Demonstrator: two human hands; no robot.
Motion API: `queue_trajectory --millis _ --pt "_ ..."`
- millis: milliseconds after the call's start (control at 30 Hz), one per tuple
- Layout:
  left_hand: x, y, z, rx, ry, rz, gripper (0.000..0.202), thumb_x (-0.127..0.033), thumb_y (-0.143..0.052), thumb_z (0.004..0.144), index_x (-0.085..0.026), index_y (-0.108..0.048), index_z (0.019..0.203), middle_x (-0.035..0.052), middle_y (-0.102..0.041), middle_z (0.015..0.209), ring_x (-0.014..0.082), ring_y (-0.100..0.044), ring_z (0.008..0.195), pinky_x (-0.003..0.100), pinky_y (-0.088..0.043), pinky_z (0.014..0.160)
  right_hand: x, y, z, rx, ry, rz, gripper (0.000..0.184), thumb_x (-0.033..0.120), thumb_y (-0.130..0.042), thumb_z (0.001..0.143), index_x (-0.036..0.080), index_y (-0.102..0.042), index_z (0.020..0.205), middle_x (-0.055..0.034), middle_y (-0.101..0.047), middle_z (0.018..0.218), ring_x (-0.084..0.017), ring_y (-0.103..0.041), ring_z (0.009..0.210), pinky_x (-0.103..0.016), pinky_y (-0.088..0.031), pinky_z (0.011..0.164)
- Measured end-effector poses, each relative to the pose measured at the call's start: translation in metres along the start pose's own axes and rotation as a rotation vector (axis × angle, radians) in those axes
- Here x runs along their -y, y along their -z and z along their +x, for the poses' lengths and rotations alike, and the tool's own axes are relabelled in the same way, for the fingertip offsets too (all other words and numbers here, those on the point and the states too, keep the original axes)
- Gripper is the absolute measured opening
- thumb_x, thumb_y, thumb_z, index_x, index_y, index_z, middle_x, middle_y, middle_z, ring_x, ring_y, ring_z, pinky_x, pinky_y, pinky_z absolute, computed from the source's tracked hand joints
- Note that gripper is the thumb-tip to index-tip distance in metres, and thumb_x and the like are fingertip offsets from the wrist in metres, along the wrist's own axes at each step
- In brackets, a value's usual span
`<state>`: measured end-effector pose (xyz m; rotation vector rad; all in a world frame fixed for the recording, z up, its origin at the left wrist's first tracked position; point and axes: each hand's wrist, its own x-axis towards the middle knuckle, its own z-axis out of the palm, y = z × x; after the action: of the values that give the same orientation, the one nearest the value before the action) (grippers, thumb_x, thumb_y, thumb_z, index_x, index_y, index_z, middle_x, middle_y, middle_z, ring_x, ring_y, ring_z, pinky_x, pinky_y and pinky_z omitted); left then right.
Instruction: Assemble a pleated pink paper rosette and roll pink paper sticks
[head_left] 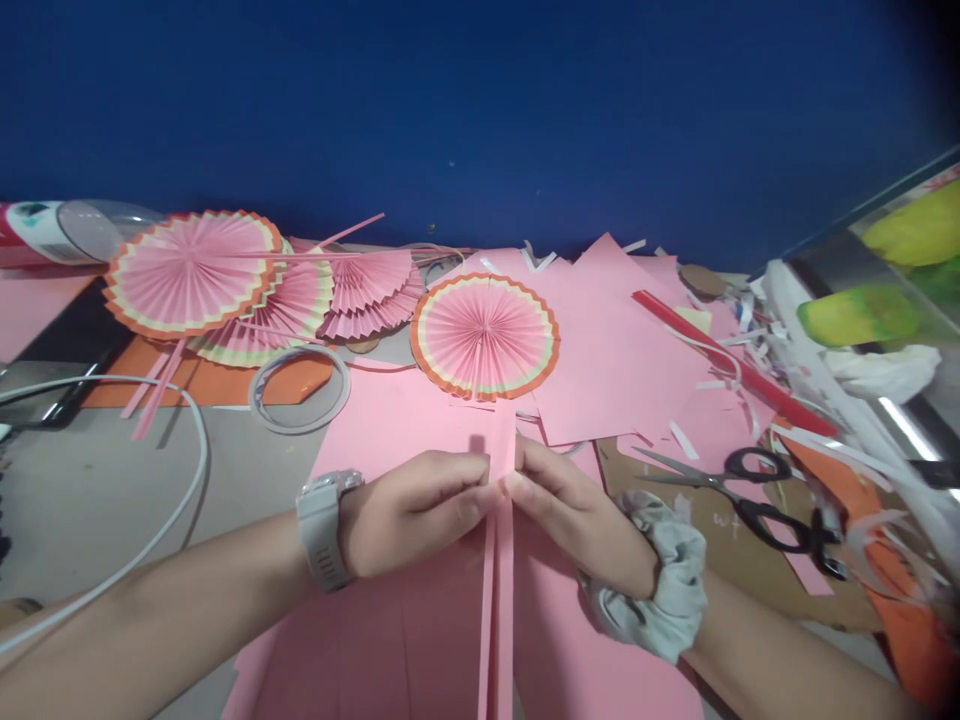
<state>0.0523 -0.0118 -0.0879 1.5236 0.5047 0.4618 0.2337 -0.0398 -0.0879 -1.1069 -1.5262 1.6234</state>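
A narrow folded strip of pink paper (504,590) runs upright through the middle of the view, its lower folds parted. My left hand (420,505) is closed on its left edge, thumb and fingers pinching. From the other side my right hand (559,505) pinches the same strip, thumb close to the left thumb. Beneath both hands lie large pink paper sheets (375,640). Just beyond the strip's far end sits a round pleated paper fan (486,335), pink with a cream ring and an orange rim.
More pleated fans (191,270) lie at the back left, near a roll of tape (300,390) and a white cable (196,470). Scissors (739,487) rest on cardboard at the right, with a red stick (735,362) and paper scraps behind. A blue wall (480,120) stands at the back.
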Motion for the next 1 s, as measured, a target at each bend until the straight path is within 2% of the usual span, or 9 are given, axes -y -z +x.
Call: queue_trajectory --millis 267,433,500,600,667,767,900,1000 --pt "0.003 -0.0005 -0.0031 0.017 -0.014 0.128 0.028 -0.023 -0.034 0.093 -0.014 -0.046 0.07 0.0001 -0.049 0.067 0.0099 -0.043 0.062 0.021 -0.039 0.062 -0.0031 0.0026 0.0006 -0.013 -0.005 -0.122 0.033 0.048 -0.048 0.087 0.019 -0.049 0.072 0.0002 -0.048 0.067 -0.015 -0.049 0.069 -0.03 -0.045 0.068" --pt "-0.0013 -0.0017 -0.0028 -0.043 -0.024 0.102 0.036 -0.033 -0.027 0.095 -0.015 -0.044 0.069 0.0003 -0.045 0.067 0.011 -0.041 0.064 0.023 -0.039 0.064 -0.0054 0.0024 0.0007 -0.007 -0.034 -0.135 0.032 0.049 -0.05 0.086 0.019 -0.047 0.072 0.0008 -0.048 0.067 -0.014 -0.048 0.065 -0.027 -0.043 0.061" --pt "-0.0018 -0.0022 -0.0021 -0.017 -0.012 0.084 0.033 -0.038 -0.035 0.093 -0.014 -0.046 0.073 -0.0014 -0.041 0.067 0.0102 -0.038 0.063 0.023 -0.037 0.061 -0.0064 0.0013 0.0003 -0.004 -0.057 -0.137 0.031 0.046 -0.049 0.087 0.02 -0.044 0.072 0.0007 -0.049 0.07 -0.013 -0.048 0.066 -0.027 -0.042 0.061" --pt "0.0001 -0.0032 -0.0009 -0.025 0.014 0.14 0.027 -0.037 -0.045 0.09 -0.015 -0.048 0.075 -0.0041 -0.037 0.065 0.0081 -0.034 0.058 0.02 -0.031 0.053 -0.0062 0.0004 0.0004 -0.019 -0.075 -0.164 0.029 0.042 -0.048 0.089 0.02 -0.042 0.072 0.0009 -0.05 0.072 -0.012 -0.048 0.067 -0.026 -0.04 0.062" --pt "0.0017 -0.0037 -0.0003 -0.042 0.037 0.196 0.026 -0.035 -0.044 0.09 -0.015 -0.048 0.074 -0.0048 -0.036 0.063 0.0075 -0.033 0.056 0.02 -0.029 0.052 -0.0051 0.001 0.0014 -0.037 -0.061 -0.168 0.029 0.041 -0.049 0.089 0.02 -0.042 0.07 0.0016 -0.049 0.07 -0.012 -0.047 0.065 -0.025 -0.039 0.06" --pt "0.0027 -0.0039 0.0005 -0.041 0.064 0.244 0.027 -0.034 -0.04 0.092 -0.015 -0.046 0.073 -0.0034 -0.041 0.066 0.0085 -0.037 0.06 0.021 -0.035 0.058 -0.0035 0.0028 0.0035 -0.021 -0.038 -0.075 0.027 0.038 -0.048 0.09 0.02 -0.044 0.071 0.0022 -0.05 0.067 -0.011 -0.047 0.063 -0.025 -0.04 0.061" --pt "0.0007 -0.0045 0.0009 0.012 0.053 0.133 0.03 -0.03 -0.028 0.096 -0.016 -0.043 0.074 0.0001 -0.051 0.069 0.0102 -0.048 0.062 0.023 -0.041 0.063 -0.0024 0.0029 0.0046 -0.025 -0.049 0.065 0.022 0.038 -0.049 0.089 0.021 -0.044 0.076 0.0026 -0.054 0.065 -0.012 -0.052 0.06 -0.026 -0.045 0.061" --pt "-0.0022 -0.0045 -0.0006 0.052 0.107 -0.062 0.034 -0.036 -0.025 0.096 -0.017 -0.039 0.072 -0.0005 -0.048 0.066 0.0102 -0.051 0.058 0.023 -0.042 0.057 -0.001 0.0019 0.0044 -0.029 -0.051 0.168 0.016 0.037 -0.053 0.088 0.022 -0.047 0.093 0.0025 -0.059 0.069 -0.013 -0.059 0.065 -0.027 -0.048 0.063"
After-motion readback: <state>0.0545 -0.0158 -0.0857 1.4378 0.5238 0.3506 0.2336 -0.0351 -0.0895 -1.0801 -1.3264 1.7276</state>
